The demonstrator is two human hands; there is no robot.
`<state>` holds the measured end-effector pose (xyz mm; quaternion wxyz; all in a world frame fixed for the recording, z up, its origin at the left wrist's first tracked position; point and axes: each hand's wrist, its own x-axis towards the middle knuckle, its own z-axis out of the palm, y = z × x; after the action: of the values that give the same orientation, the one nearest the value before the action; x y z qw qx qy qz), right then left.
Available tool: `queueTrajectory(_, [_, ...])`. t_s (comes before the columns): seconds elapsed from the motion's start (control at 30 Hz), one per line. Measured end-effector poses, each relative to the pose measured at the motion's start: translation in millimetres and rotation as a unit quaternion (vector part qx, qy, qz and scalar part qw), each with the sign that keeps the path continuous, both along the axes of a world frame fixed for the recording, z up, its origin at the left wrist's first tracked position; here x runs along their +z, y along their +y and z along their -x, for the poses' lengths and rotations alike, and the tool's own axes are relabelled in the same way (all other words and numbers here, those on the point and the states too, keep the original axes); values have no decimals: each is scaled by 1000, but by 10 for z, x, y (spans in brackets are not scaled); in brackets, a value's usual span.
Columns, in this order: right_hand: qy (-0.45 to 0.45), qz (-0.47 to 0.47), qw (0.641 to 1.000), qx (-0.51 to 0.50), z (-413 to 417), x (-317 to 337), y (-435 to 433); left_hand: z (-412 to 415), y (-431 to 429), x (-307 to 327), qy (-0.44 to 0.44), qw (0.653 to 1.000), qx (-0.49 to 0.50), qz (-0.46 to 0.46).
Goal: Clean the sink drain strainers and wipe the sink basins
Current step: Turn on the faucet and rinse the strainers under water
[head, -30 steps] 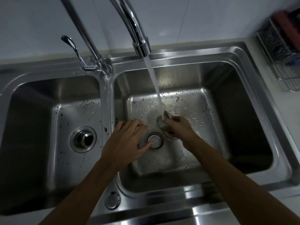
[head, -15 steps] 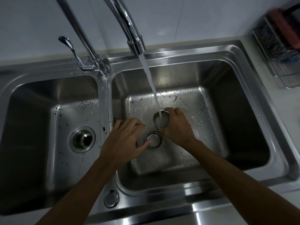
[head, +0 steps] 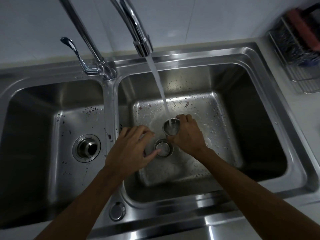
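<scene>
My right hand (head: 187, 135) grips a small steel strainer cup (head: 171, 127), its mouth up, under the running water stream (head: 158, 84) in the right basin (head: 225, 153). Just below it the right drain (head: 163, 148) shows another steel strainer seated in it. My left hand (head: 131, 149) hovers over the basin floor beside that drain, fingers loosely spread, thumb tip near the drain's rim, holding nothing. The left basin (head: 43, 118) has its own drain (head: 86, 148), with dark specks scattered over the floor.
A tall curved faucet (head: 135, 26) with lever handle (head: 72, 51) stands on the divider behind the basins. A wire rack (head: 297, 54) with a red item sits on the counter at the back right. A round cap (head: 117, 211) sits on the front rim.
My right hand turned the strainer cup mouth-up and brought it into the water stream, which now pours into it. My left hand stayed beside the drain.
</scene>
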<state>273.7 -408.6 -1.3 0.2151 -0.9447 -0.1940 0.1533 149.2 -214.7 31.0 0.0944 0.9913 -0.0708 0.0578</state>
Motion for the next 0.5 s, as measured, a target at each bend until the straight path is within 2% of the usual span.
queueTrajectory(0.2, [47, 13, 999, -8, -54, 20, -71, -3, -2, 14, -5, 1000, -1, 6])
queueTrajectory(0.33, [81, 103, 991, 10, -123, 66, -173, -2, -3, 12, -5, 1000, -2, 4])
queueTrajectory(0.5, [51, 227, 971, 51, -182, 138, -311, 0, -1, 1, -4, 1000, 0, 7])
